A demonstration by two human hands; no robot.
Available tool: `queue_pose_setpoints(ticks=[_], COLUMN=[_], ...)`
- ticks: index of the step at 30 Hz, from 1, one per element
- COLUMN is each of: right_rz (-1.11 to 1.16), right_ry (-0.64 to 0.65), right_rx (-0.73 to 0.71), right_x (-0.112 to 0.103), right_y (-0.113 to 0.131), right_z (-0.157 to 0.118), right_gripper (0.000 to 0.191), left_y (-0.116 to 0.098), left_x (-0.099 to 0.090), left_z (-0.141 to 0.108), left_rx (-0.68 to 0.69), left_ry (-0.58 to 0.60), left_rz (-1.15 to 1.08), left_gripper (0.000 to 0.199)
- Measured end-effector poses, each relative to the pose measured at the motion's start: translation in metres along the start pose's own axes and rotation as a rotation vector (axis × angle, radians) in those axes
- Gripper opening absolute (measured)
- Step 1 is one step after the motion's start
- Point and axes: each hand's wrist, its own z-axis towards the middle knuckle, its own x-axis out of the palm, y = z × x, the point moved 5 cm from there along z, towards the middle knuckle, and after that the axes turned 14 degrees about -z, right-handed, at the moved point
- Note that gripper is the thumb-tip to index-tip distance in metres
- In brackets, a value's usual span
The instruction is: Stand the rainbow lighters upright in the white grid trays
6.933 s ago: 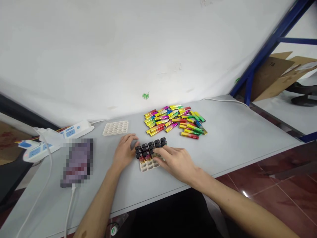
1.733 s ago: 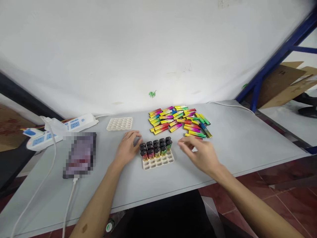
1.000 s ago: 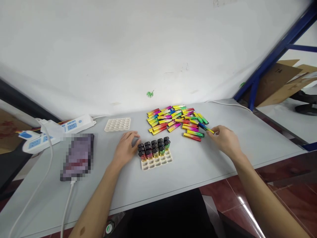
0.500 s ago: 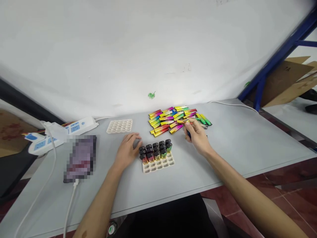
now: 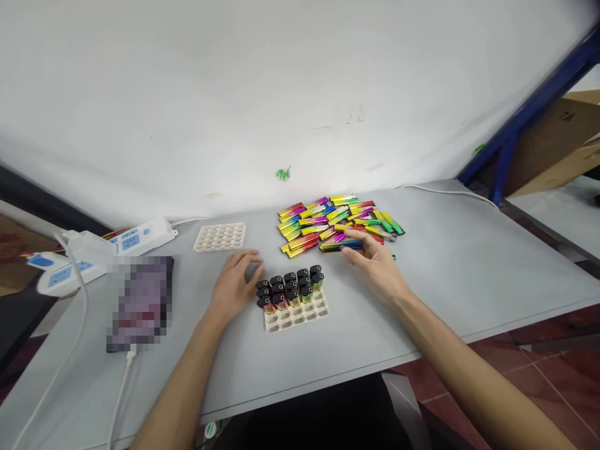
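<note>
The left hand is resting palm down with fingers curved and thumb apart, pinching nothing; it is lying just beside the rack's left edge, and I cannot tell whether it is touching. In the rack, upright sticks are filling the rows towards its back edge. Beyond its back right corner, farther from the tabletop's front edge, the blue stick is pointing its long axis left to right. The right hand, the nearer one, is pinching its right end between thumb and fingers.
</note>
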Motion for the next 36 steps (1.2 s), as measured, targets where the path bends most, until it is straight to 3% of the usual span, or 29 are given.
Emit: queue_pose_setpoints(ticks=[3,9,16,23,31,36], right_rz=[0.148,0.313,0.207,0.159,0.068,0.127], right_ry=[0.023,0.088,0.151,0.146,0.159,0.163], right_rx=[0.036,0.085,0.061,0.066,0.029,0.067], right_x=[0.001,0.012,0.017,0.016,0.020,0.021], right_y=[-0.005,-0.004,0.004,0.002,0.002,0.000], right_z=[0.002,-0.005,-0.012,-0.011,-0.015,-0.014], right_gripper=[0.033,0.035,0.033,0.044,0.034,0.033], left_y=[0.000,0.001,0.001,0.002,0.000,0.000], left_x=[0.000,0.000,-0.001,0.000,0.000,0.000], left_z=[0.000,-0.001,0.000,0.000,0.000,0.000], left_rx=[0.005,0.014,0.028,0.009,-0.001,0.002], left_ry=[-0.002,-0.002,-0.011,-0.003,0.000,0.001], left_rz=[0.001,-0.002,0.010,0.003,0.012,0.019], left_gripper=[0.014,0.015,0.013,0.014,0.014,0.014])
